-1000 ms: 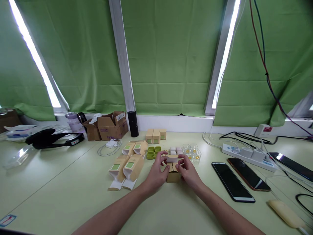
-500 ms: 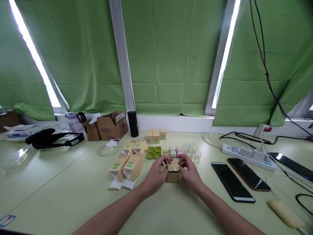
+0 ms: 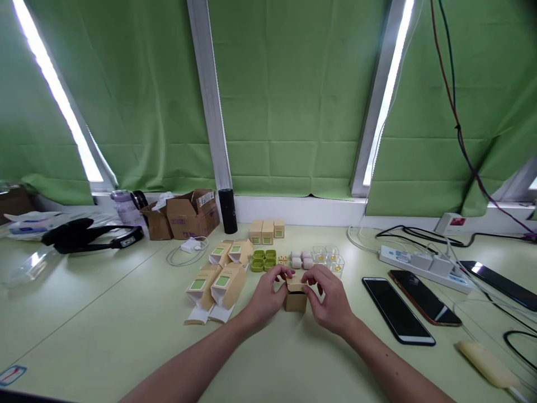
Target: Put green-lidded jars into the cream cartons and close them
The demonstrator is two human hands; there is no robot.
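A small kraft cardboard box (image 3: 296, 303) stands on the table between my hands, its lid flap partly lifted. My left hand (image 3: 267, 298) grips its left side and upper edge with bent fingers. At the flap's right corner, my right hand (image 3: 330, 298) pinches with thumb and forefinger. Just beyond the box lie green square cups (image 3: 263, 261), small yellowish pieces (image 3: 283, 261), white and pinkish rounded pieces (image 3: 301, 260) and clear cups (image 3: 328, 256) with yellow bits inside. Several kraft boxes with open ends (image 3: 226, 284) lie left of my left hand.
Closed kraft boxes (image 3: 267, 232) stand at the back, beside a black bottle (image 3: 227, 211). On the right are phones (image 3: 398, 310), a power strip (image 3: 425, 270) and loose cables. A brown carton (image 3: 193, 215), white charger (image 3: 191, 245) and black strap-like item (image 3: 92, 238) are at left.
My right hand has shifted from the box's upper right side onto the flap, its wrist turned more inward. The flap sits a little lower. My left hand keeps its hold.
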